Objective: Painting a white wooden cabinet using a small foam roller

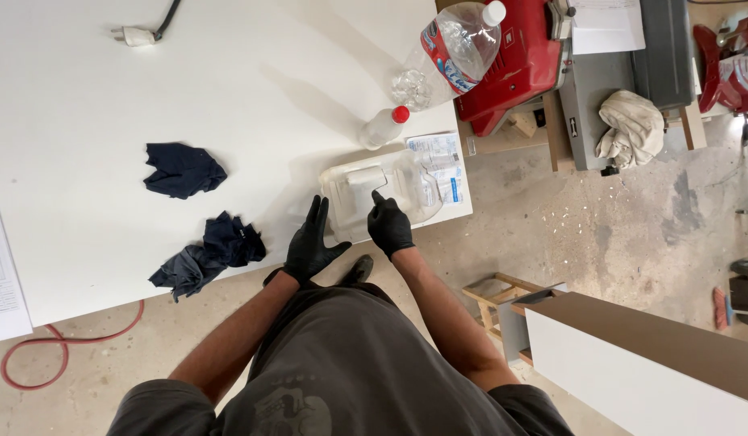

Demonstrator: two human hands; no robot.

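At the desk (108, 105) edge, a clear plastic tray (366, 198) is laid lengthwise along it, flanked by the flat-open left hand (309, 246); the right hand (388, 226) points one finger onto it.

Both black-gloved hands rested on a clear plastic container (366, 198) at the white table's (148, 89) edge: left hand (311, 244) flat, right hand (388, 226) pointing.

i see both hands, left hand (309, 246) and right hand (388, 226), in matt black rubbery gloves, on a cloudy translucent plastic container (366, 198). the surface (148, 89) looks smooth, matt white. the two dark rags (183, 169) are soft crumpled cloth. the far big bottle (455, 44) is clear, glossy plastic. the floor (600, 218) is rough, dusty concrete.
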